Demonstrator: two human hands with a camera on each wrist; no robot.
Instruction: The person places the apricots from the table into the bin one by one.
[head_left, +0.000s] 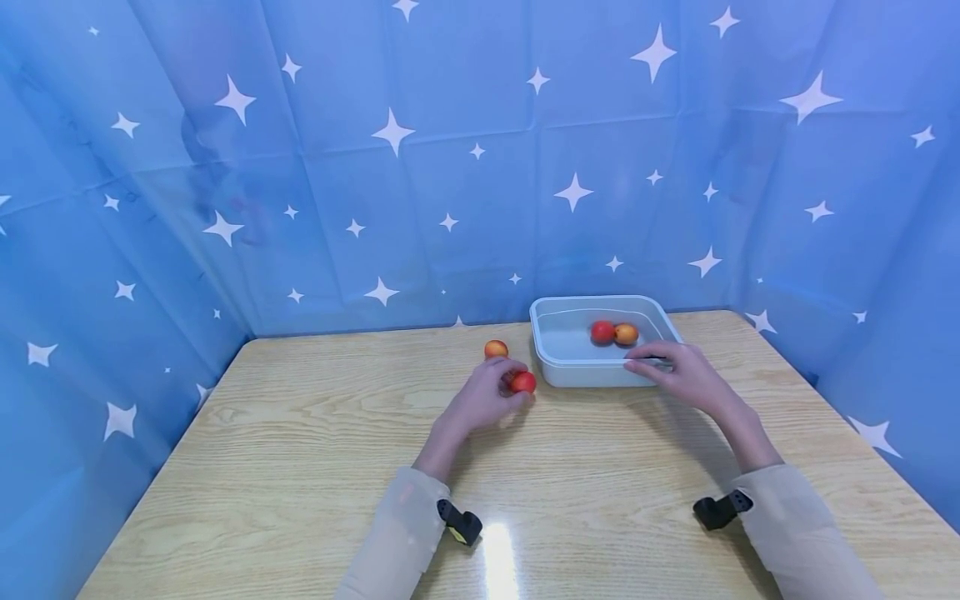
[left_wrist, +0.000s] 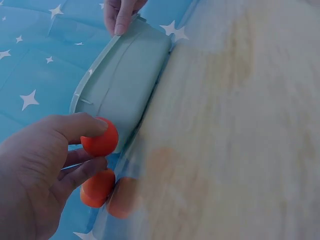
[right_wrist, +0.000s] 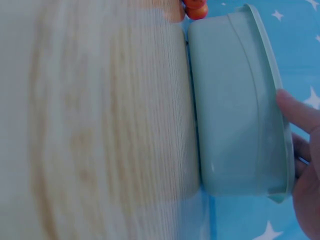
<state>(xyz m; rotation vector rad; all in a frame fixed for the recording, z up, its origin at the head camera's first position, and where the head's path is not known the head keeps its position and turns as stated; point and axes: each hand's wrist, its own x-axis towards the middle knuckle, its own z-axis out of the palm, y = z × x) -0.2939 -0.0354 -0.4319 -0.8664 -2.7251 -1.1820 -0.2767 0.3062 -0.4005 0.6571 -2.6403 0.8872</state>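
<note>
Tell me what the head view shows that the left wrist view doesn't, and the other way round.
Only the head view: a red fruit and an orange fruit inside the pale box, both sleeves, and the black wrist devices.

Only the left wrist view: a small rib on the box's outer wall, and what looks like a fruit's reflection in the tabletop.

Both: the left hand pinching another red fruit, one more fruit close by outside the box, and the right hand gripping the rim.

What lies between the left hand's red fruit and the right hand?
In the head view, beside the red fruit comes a narrow bare strip of tabletop, then the pale blue container, whose rim the right hand grips.
</note>
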